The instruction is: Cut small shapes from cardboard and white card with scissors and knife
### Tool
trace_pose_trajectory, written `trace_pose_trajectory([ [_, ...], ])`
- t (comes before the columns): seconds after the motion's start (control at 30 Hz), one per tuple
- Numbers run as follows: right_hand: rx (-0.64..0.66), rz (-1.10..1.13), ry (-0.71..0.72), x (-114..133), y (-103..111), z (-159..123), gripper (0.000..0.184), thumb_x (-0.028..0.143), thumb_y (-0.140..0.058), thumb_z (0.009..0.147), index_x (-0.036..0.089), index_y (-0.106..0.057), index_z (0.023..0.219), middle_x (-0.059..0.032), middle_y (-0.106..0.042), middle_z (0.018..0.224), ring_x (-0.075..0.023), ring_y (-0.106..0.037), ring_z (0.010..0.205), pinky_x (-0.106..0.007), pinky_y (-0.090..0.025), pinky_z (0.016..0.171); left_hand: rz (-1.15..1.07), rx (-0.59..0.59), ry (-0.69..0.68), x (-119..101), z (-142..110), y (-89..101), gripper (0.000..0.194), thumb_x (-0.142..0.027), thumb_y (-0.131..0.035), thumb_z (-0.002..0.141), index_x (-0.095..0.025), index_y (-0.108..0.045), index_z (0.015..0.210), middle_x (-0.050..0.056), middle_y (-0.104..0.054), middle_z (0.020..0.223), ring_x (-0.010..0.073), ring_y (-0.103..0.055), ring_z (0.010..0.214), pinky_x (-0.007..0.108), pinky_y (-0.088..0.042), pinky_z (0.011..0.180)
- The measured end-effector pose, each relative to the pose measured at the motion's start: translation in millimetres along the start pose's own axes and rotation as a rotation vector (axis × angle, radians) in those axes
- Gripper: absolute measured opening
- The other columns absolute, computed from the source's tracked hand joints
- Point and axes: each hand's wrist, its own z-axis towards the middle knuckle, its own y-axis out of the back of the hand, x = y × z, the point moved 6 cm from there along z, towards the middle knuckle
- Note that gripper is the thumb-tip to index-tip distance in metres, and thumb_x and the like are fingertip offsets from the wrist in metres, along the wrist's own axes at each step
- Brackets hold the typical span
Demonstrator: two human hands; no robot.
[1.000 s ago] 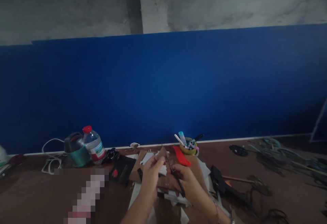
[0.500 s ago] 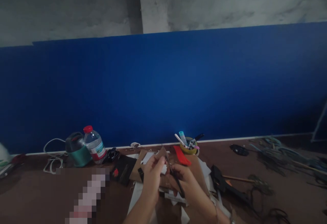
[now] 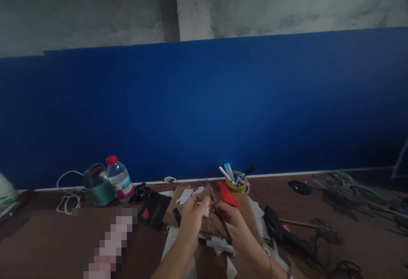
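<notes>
My left hand (image 3: pixel 193 217) is closed, thumb over fingers, on a small piece of brown cardboard (image 3: pixel 207 192); a bit of white paper (image 3: pixel 206 213) shows beside the thumb. My right hand (image 3: pixel 235 221) grips black-handled scissors (image 3: pixel 222 218), whose blades point up and away past the cardboard's right edge. Whether the blades touch the cardboard is unclear. Under both hands lies a larger cardboard sheet (image 3: pixel 247 213) with white scraps (image 3: pixel 184 195) on it. Just beyond my right hand is a bright red strip (image 3: pixel 227 193).
A yellow cup (image 3: pixel 236 187) of pens stands behind the cardboard. Left are a water bottle (image 3: pixel 120 181), a teal container (image 3: pixel 101 195), a white cable (image 3: pixel 66 200) and a dark flat sheet (image 3: pixel 156 209). A black tool (image 3: pixel 280 230) and tangled cords (image 3: pixel 347 194) lie right. A blue wall (image 3: pixel 204 109) rises behind.
The cardboard piece in my left hand has tilted and dropped slightly, uncovering more white scraps behind it. The scissors stay in my right hand; the whole view has shifted a little.
</notes>
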Motion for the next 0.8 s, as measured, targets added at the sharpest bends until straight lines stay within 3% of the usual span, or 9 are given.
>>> trace_pose_trajectory([
  [0.3,0.066,-0.076,-0.063,10,-1,-1,0.03,0.039,-0.069,0.068,0.018,-0.049,0.063,0.008,-0.039,0.049,-0.0055,-0.031,0.044,-0.019,-0.022,0.041,0.037,-0.066,-0.034,-7,3,7.3,0.029,-0.04,-0.075,0.062,-0.014,-0.065,0.068,0.0,-0.062,0.059,0.0129,-0.052,0.057,0.023,-0.039,0.057],
  [0.47,0.039,-0.025,-0.12,6,-6,-4,0.031,0.043,-0.069,0.068,0.018,-0.052,0.067,0.0077,-0.041,0.05,-0.0054,-0.031,0.043,-0.019,-0.023,0.04,-0.132,-0.11,0.001,3,4,8.0,0.032,-0.045,-0.074,0.063,-0.016,-0.061,0.064,-0.001,-0.06,0.06,0.0133,-0.055,0.06,0.024,-0.042,0.06],
  [0.6,0.018,0.015,-0.088,5,-7,-3,0.032,0.043,-0.07,0.066,0.018,-0.049,0.063,0.0076,-0.04,0.047,-0.006,-0.033,0.043,-0.019,-0.025,0.041,-0.172,-0.115,0.059,12,3,4.4,0.035,-0.045,-0.078,0.056,-0.016,-0.06,0.065,0.0,-0.06,0.062,0.014,-0.056,0.06,0.025,-0.042,0.059],
  [0.8,0.048,-0.056,-0.062,4,-4,-1,0.025,0.037,-0.067,0.068,0.018,-0.051,0.065,0.0073,-0.042,0.051,-0.0067,-0.035,0.046,-0.019,-0.027,0.044,-0.028,-0.094,-0.02,-6,1,5.8,0.028,-0.04,-0.074,0.062,-0.016,-0.06,0.064,-0.002,-0.057,0.059,0.0134,-0.052,0.058,0.024,-0.039,0.057],
])
